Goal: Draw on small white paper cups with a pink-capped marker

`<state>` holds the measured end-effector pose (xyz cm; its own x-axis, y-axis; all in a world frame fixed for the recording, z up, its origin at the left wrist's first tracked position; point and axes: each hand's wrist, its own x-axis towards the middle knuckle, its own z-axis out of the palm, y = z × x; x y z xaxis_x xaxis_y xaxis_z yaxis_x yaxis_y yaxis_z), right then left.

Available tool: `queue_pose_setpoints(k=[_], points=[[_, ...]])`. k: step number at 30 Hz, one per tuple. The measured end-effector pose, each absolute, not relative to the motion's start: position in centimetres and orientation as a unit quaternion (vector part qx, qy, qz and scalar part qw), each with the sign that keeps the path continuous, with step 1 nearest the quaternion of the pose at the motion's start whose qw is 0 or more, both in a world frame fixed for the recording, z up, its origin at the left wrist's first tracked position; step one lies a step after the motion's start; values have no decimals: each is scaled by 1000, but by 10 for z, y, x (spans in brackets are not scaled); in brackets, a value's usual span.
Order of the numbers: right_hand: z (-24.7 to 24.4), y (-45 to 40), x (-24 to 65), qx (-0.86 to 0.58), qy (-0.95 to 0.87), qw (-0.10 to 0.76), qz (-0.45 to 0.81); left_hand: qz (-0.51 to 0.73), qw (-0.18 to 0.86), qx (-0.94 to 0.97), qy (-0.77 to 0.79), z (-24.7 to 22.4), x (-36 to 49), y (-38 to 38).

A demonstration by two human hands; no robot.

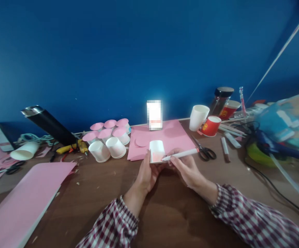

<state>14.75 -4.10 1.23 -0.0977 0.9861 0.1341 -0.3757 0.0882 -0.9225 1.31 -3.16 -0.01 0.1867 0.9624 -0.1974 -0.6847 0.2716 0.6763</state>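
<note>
My left hand (pixel 149 174) is closed around the lower part of a small white paper cup (pixel 156 148), which is bottom up. Pale orange colouring shows on the cup's side near its rim. In my right hand (pixel 187 168) is a white marker (pixel 182 154) with an orange end, its tip at or very near the coloured patch. Pink paper sheets (pixel 175 134) lie just behind the cup. Two white cups (pixel 99 151) stand upside down to the left, in front of several cups topped with pink discs (pixel 105 133).
Scissors (pixel 203 151) and two markers (pixel 225 148) lie right. Behind them stand a white cup (pixel 199 117), a red cup (pixel 211 126) and a dark-lidded jar (pixel 220 100). At left are a glue gun (pixel 73 148), a black flask (pixel 52 125) and pink card (pixel 33 199).
</note>
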Motion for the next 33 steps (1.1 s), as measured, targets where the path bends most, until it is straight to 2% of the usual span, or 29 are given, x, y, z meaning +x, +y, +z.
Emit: queue_pose_setpoints(k=[17,21,33], points=[[19,-44,148,-351,-487,586,545,559,729,250,307,2,15,-33],[21,-45,148,-333,-517,564,552,561,730,244,304,3,15,-34],[14,-41,149,-339,-468,588,566,561,732,227,313,-1,13,-32]])
